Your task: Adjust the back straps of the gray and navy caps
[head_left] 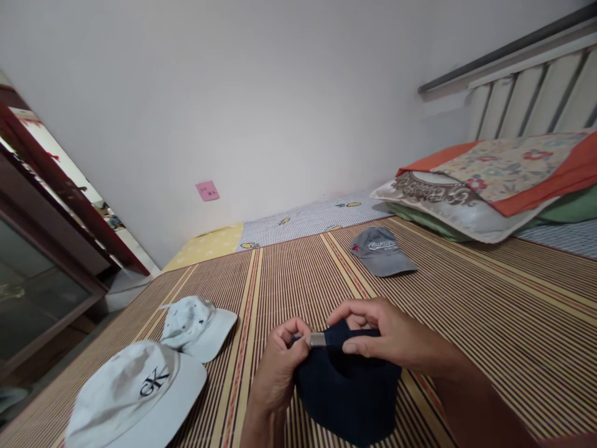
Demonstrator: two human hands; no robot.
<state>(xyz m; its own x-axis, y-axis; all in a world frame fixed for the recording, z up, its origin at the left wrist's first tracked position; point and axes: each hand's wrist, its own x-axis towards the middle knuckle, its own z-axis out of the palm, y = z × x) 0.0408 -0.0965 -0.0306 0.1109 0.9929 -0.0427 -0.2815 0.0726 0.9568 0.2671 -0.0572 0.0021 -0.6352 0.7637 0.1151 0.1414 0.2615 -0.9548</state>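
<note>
A navy baseball cap [347,398] lies low in the head view, its back strap and metal buckle [318,340] turned up between my hands. My left hand [282,361] pinches the strap at the left side of the buckle. On the other side, my right hand [380,336] has its thumb and fingers around the strap end and the rim of the cap's rear opening. The fingertips of my right hand are partly hidden behind the dark cloth.
A white cap with black letters [135,392] and a smaller pale cap [196,326] sit to the left on the striped mat [280,280]. Farther off is a grey cap [380,252]. Pillows [466,193] are stacked at the right, below a radiator [536,93].
</note>
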